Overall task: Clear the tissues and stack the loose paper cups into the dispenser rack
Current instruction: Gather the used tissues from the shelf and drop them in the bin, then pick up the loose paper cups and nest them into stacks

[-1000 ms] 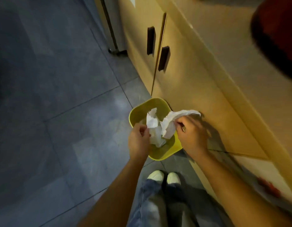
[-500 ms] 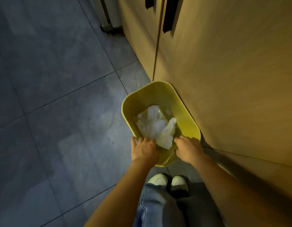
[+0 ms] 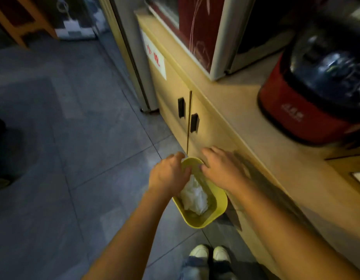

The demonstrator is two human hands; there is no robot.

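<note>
Two red characters on cabinet label [image 3: 155, 57].

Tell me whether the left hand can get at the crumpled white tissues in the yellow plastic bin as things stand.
Probably yes. The left hand hovers over the open yellow plastic bin, the crumpled white tissues lie uncovered just below, and nothing blocks the way.

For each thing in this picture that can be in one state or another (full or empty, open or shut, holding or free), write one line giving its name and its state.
Yellow bin: upright on the floor, holding tissues.
Tissues: crumpled, lying inside the bin.
Left hand: open, holding nothing, above the bin's rim.
Right hand: open, fingers spread, holding nothing.
Cabinet doors: both shut.
</note>
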